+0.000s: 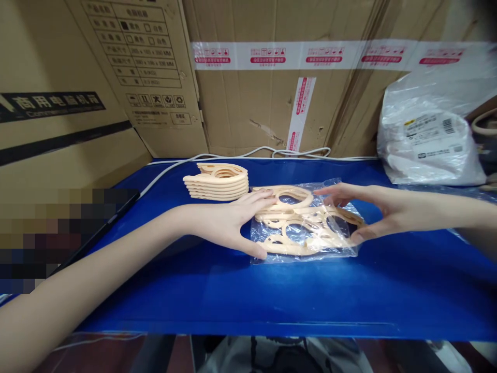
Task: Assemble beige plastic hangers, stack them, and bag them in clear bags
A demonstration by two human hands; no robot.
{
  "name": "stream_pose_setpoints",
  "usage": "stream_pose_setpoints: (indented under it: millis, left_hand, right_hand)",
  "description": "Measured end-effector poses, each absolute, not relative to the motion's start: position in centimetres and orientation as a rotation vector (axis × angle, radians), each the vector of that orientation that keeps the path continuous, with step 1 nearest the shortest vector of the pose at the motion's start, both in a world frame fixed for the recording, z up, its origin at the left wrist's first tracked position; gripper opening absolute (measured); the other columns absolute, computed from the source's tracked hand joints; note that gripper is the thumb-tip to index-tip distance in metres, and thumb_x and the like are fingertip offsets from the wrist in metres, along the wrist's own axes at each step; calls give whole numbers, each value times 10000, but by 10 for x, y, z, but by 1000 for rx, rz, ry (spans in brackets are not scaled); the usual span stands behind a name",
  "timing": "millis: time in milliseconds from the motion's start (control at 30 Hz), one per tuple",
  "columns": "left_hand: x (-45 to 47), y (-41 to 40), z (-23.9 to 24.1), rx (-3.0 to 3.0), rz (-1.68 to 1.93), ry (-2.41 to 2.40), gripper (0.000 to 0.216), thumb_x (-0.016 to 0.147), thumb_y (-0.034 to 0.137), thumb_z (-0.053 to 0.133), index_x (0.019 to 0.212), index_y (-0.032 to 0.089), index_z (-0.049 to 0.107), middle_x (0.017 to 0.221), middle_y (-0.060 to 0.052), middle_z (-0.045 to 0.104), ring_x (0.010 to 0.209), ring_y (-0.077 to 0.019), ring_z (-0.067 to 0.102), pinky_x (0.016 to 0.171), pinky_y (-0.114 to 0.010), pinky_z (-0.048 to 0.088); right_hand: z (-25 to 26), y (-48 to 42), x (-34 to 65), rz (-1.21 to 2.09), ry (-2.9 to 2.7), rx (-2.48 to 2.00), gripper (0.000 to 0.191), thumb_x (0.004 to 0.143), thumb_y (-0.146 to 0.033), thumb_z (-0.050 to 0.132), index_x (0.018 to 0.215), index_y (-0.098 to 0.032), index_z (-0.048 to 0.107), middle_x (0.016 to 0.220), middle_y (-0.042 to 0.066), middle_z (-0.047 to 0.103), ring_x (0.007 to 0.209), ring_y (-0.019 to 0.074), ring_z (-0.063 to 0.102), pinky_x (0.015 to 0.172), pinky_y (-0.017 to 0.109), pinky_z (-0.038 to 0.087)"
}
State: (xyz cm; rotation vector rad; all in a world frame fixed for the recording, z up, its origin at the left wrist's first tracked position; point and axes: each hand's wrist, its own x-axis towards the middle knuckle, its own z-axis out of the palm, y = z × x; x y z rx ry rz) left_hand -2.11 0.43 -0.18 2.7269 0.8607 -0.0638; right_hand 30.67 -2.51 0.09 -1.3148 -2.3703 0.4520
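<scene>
Head view shows you brown cardboard cartons (256,98) walling the back, the middle ones crossed by a white-and-red printed tape. Below them your blue work surface (272,295) spreads across the whole width. At its far right corner sits a bulging white plastic sack with a printed label (427,140), well apart from your hands. A thin white cable (233,155) runs along the back edge of the surface.

Near the middle lies the clear plastic bag of peach-coloured flat plastic pieces with oval cut-outs (305,223). It lies flat, its long axis running left to right across your view, with one narrow end toward each hand. Just behind and left of it, apart from it, stands a neat stack of the same peach plastic pieces (216,181), unbagged.

Your left hand (229,223) rests at the bag's left end, fingers laid on its upper edge and thumb spread wide below. Your right hand (373,212) brackets the right end, fingers above, thumb pressing the lower corner, spread wide.
</scene>
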Motion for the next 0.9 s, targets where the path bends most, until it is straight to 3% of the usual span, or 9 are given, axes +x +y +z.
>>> stream_pose_setpoints:
  millis: [100,267,367,500,667,900]
  left_hand:
    - [-25,8,4,2726,-139,846,897,844,608,563,1553,235,160,1619,-112,145,1481,-281,206,1157,-444,284]
    - [-29,11,7,2703,-153,848,888,850,626,552,1553,250,160,1619,-97,149,1479,-272,217,1161,-434,273]
    - [-29,12,7,2687,-169,845,903,846,662,533,1555,267,139,1623,-84,137,1482,-266,207,1164,-426,268]
    - [-30,13,7,2677,-154,799,903,844,654,549,1554,276,139,1621,-83,144,1480,-261,216,1154,-422,296]
    - [-32,15,6,2661,-110,792,898,834,637,582,1549,285,168,1617,-81,169,1473,-273,232,1150,-423,308]
    - [-32,17,6,2536,-146,762,942,827,640,593,1559,275,124,1640,-46,84,1501,-267,127,1206,-392,157]
  right_hand:
    - [12,-15,313,684,-2585,-1270,669,806,-441,701,1428,-403,457,1295,23,636,1149,232,626,860,236,536]
    - [18,-6,324,832,-2547,-1346,451,946,-367,521,1397,-373,508,1174,16,688,1067,182,657,864,196,512]
    - [17,-6,331,856,-2607,-1324,548,897,-346,607,1427,-376,472,1146,17,692,1040,188,663,839,192,516]
    - [17,-8,338,785,-2630,-1418,680,844,-332,682,1461,-418,410,1283,14,647,1150,214,624,886,197,498]
    - [15,-11,332,709,-2627,-1441,725,804,-315,723,1450,-439,417,1351,-11,612,1186,222,601,894,207,487]
    - [8,-12,302,858,-2650,-1180,827,852,-391,663,1548,-312,222,1122,42,653,967,196,642,824,290,535]
